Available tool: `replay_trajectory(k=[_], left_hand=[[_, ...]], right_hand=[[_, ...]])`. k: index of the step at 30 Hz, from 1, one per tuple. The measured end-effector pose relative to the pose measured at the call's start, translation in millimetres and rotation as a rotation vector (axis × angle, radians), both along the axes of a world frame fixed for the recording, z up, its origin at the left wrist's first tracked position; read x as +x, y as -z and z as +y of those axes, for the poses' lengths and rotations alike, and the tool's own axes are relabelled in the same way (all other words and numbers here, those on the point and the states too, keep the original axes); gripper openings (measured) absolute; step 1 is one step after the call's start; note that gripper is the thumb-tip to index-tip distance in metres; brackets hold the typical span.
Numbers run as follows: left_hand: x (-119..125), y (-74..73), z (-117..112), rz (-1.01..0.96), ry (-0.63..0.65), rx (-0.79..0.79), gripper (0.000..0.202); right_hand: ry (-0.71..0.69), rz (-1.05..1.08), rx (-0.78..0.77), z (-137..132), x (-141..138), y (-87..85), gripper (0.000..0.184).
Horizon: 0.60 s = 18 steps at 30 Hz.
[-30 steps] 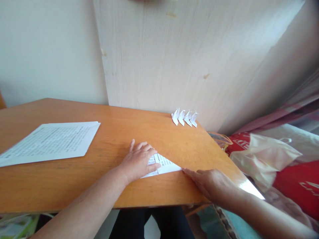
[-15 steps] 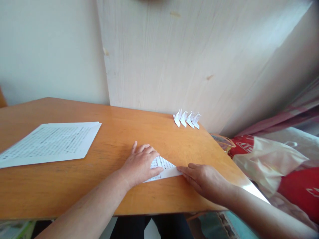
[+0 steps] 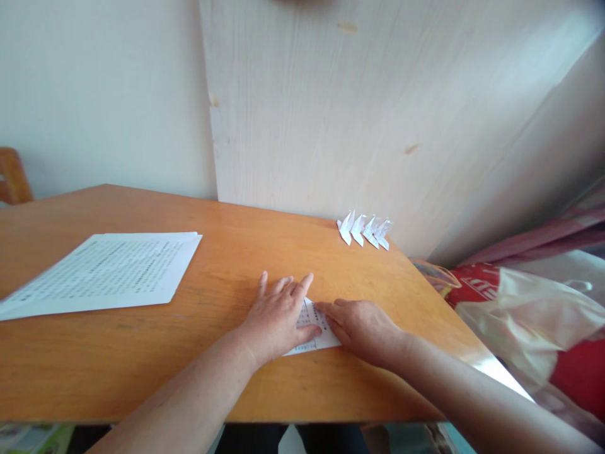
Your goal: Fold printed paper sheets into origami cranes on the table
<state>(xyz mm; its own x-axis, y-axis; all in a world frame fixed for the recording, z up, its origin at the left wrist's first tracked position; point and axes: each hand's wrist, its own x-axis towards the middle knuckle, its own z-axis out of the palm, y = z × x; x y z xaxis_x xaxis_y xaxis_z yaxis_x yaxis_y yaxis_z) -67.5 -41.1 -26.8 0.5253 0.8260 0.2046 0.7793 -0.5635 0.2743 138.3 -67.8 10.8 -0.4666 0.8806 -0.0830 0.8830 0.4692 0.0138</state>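
Note:
A small folded sheet of printed paper (image 3: 312, 326) lies on the orange wooden table (image 3: 227, 258), mostly covered by both hands. My left hand (image 3: 278, 315) rests flat on its left part with fingers stretched out. From the right, my right hand (image 3: 362, 326) presses on the paper, its fingers extended and together, touching the left hand's thumb.
A printed sheet (image 3: 108, 271) lies flat at the table's left. Several small folded paper pieces (image 3: 363, 230) stand in a row at the back right, against a pale wooden board (image 3: 354, 107). Plastic bags (image 3: 524, 309) sit beyond the table's right edge.
My right hand slid left along the folded paper, from its right tip to over most of it. The visible paper shrank. My left hand stayed in place, its fingers spreading slightly.

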Motion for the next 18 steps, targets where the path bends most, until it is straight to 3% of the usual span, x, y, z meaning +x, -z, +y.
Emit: replay_trajectory(k=[10, 18], left_hand=[[1, -2.7, 0, -0.017, -0.008, -0.015, 0.101], [-1, -3.5, 1, 0.007, 0.032, 0.001, 0.091]], right_hand=[[-0.037, -0.04, -0.003, 20, -21, -0.6, 0.04], [-0.093, 0.049, -0.005, 4, 6, -0.9, 0.036]])
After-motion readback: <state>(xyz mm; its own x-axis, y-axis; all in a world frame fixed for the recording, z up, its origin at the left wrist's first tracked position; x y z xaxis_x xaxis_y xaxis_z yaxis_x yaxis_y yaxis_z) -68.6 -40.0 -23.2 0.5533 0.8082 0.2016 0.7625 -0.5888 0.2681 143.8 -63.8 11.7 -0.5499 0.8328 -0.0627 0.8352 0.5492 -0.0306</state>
